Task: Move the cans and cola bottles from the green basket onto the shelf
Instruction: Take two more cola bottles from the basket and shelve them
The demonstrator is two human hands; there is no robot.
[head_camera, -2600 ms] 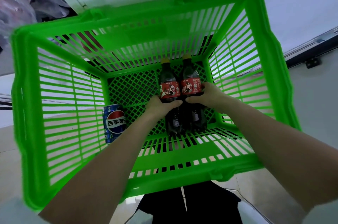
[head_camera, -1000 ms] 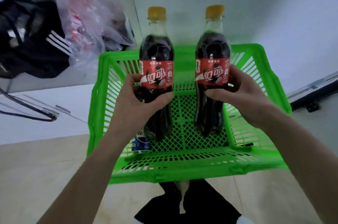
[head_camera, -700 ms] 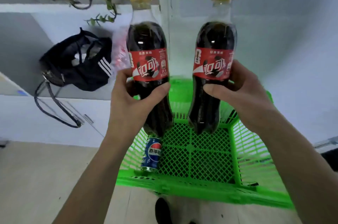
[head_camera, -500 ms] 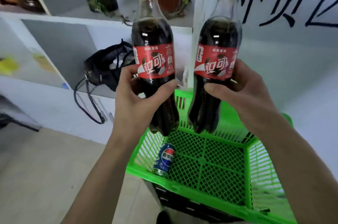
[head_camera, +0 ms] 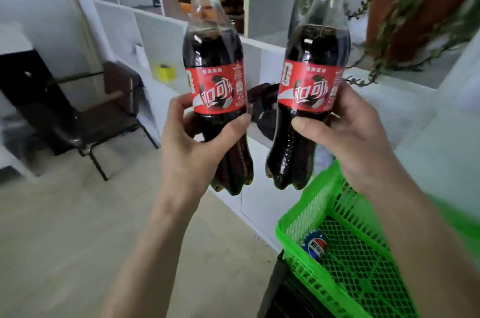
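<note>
I hold two cola bottles upright in the air, each with a yellow cap and a red label. My left hand (head_camera: pixel 193 151) grips the left cola bottle (head_camera: pixel 214 58) around its lower half. My right hand (head_camera: pixel 353 130) grips the right cola bottle (head_camera: pixel 315 58) the same way. Both hang in front of the white shelf (head_camera: pixel 262 50). The green basket (head_camera: pixel 306 216) sits at the lower right, below my right forearm. A blue Pepsi can (head_camera: pixel 315 243) lies inside it near its left wall.
A dark bag (head_camera: pixel 262 107) lies in a shelf compartment behind the bottles. A potted trailing plant (head_camera: pixel 415 11) stands on the shelf at the upper right, and a small yellow object (head_camera: pixel 163 72) sits further left. A black chair (head_camera: pixel 98 120) stands on the floor at the left.
I lifted both bottles out of the basket and raised them. My view has swung up and left, so the basket has dropped to the lower right and the shelf fills the background.
</note>
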